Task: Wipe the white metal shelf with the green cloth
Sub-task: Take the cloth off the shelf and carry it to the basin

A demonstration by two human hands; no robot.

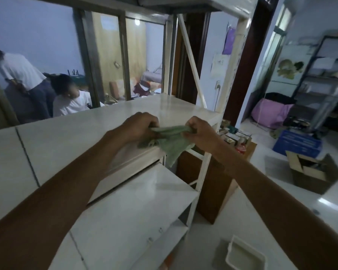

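Your left hand (140,126) and right hand (200,133) both grip the green cloth (171,144), fingers curled into its upper edge — the cloth is stretched between them and its lower corner hangs free below. You hold it just above the front edge of the white metal shelf (109,121), near the shelf's right front corner; contact with the surface cannot be confirmed. A lower tier (137,197) of the same rack shows beneath. On the floor to the right sit an open cardboard box (313,175) and a blue crate (298,144) — a white tray (246,256) lies nearer you.
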